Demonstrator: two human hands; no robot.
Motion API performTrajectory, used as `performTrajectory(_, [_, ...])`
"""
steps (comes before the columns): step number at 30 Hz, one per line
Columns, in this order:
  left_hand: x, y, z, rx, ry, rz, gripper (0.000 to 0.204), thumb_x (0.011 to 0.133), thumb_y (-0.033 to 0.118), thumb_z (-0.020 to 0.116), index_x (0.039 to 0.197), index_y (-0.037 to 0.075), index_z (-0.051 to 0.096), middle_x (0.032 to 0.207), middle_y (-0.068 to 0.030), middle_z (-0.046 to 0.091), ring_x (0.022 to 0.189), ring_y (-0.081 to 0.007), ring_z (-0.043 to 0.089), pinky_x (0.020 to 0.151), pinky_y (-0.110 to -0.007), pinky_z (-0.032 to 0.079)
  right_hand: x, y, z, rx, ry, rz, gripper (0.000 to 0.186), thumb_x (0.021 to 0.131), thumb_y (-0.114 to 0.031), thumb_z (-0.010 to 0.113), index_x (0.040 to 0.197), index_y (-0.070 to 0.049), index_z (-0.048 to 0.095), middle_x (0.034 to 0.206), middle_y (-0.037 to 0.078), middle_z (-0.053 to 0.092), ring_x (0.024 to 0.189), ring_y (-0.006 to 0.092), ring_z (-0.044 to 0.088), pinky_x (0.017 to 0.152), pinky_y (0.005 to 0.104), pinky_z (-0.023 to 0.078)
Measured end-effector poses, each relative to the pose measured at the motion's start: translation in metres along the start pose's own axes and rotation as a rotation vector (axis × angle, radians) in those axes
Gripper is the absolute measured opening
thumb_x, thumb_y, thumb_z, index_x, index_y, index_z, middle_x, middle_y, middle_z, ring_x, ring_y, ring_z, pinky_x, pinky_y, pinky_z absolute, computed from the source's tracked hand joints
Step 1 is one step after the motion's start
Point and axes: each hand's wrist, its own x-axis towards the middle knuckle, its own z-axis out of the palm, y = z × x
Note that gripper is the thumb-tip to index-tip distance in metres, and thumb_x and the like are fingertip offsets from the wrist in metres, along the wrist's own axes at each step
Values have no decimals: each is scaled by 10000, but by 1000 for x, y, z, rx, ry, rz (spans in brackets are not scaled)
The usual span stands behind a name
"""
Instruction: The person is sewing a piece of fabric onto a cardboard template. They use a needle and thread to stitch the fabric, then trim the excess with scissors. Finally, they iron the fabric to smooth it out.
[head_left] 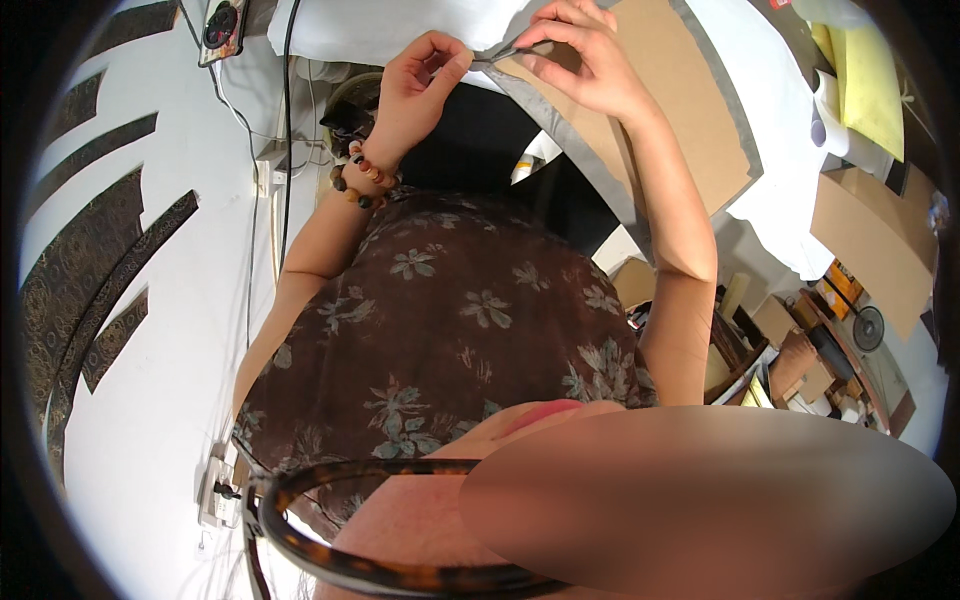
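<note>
Both of my hands are raised close together at the top of the view, beside the corner of a grey cloth with a large tan board on it. My left hand is closed in a pinch near that corner; what sits in its fingertips is small and dark, too small to make out. My right hand grips a slim dark pointed tool between thumb and fingers. The tool points left toward my left fingertips. Whether it is tweezers or snips cannot be told. A beaded bracelet circles my left wrist.
White cloth lies under the work. At left, a black cable hangs near a wall with dark patterned strips. Right are a yellow bag, brown board and cluttered shelves. My patterned brown garment fills the middle.
</note>
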Motion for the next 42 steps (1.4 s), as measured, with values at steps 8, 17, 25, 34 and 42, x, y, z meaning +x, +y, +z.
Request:
performTrajectory(8, [-9, -10, 1, -94, 29, -1, 72, 1013, 93, 656, 1050, 41, 621, 984, 44, 606, 911, -54, 540, 857, -208, 430, 5, 4, 21, -55, 12, 48, 121, 768, -151, 784, 823, -130, 678, 869, 35, 616, 938, 278, 543, 880, 435, 349])
performTrajectory(17, [-1, 16, -2, 280, 38, 235, 142, 934, 96, 715, 1062, 59, 666, 1068, -5, 605, 956, -127, 559, 863, -258, 445, 8, 3, 20, -22, 73, 26, 123, 783, -156, 812, 799, -127, 694, 810, 31, 642, 857, 265, 589, 836, 409, 395])
performTrajectory(25, [42, 64, 1, 1128, -516, 645, 250, 821, 160, 683, 1053, 68, 688, 1115, -149, 554, 1154, -365, 507, 980, -478, 422, 10, 3, 22, 23, 165, -17, 119, 802, -171, 815, 799, -128, 704, 754, 21, 655, 755, 243, 594, 785, 385, 417])
performTrajectory(34, [42, 39, -13, 1095, -515, 711, 285, 818, -6, 711, 1072, 108, 649, 1251, -70, 562, 1155, -318, 521, 982, -417, 430, 8, 5, 26, 1, 153, 24, 106, 794, -147, 802, 805, -124, 699, 783, 30, 648, 784, 261, 583, 811, 399, 410])
performTrajectory(42, [1, 12, -25, 983, -261, 690, 220, 825, 32, 734, 1002, 154, 685, 1190, -46, 575, 1151, -290, 519, 995, -424, 376, 8, 7, 29, -52, 157, 35, 121, 790, -148, 804, 786, -113, 688, 779, 38, 637, 798, 268, 589, 825, 416, 414])
